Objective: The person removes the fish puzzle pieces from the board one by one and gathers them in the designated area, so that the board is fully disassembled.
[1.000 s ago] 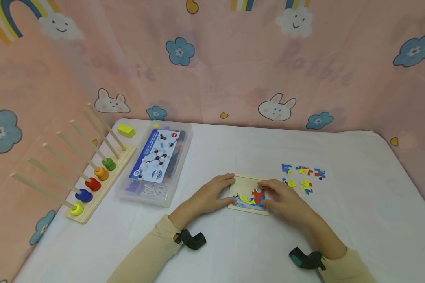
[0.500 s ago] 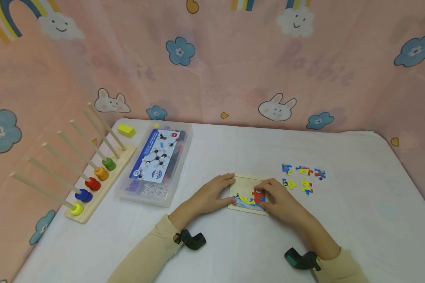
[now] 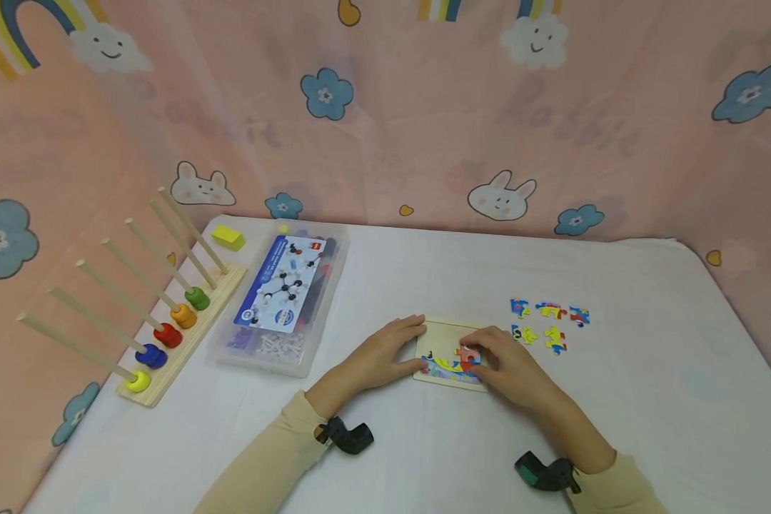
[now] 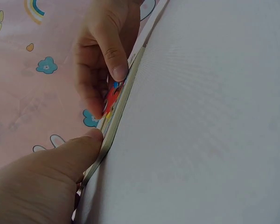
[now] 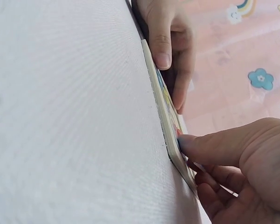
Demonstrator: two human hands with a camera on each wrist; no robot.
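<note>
A small square wooden puzzle board (image 3: 440, 332) lies on the white table, its lower part filled with colourful pieces. My left hand (image 3: 385, 350) holds the board's left side, thumb on the near part of the rim (image 4: 113, 126) and fingers towards the far corner. Over the board's right side, my right hand (image 3: 520, 368) pinches a red puzzle piece (image 3: 467, 355) between thumb and fingers. That piece looks paler on top and seems tilted. In the right wrist view, the right thumb (image 5: 193, 144) is at the board's near edge; the other fingers are partly hidden.
Several loose puzzle pieces (image 3: 552, 311) lie right of the board, beyond the right hand. To the left stand a clear plastic case (image 3: 305, 353) and a wooden peg rack (image 3: 167, 375) with coloured beads. A yellow block (image 3: 228, 238) lies at the back.
My right hand has shifted slightly left over the board and now pinches the red piece, whose upper face has turned paler. The left hand and board have stayed put.
</note>
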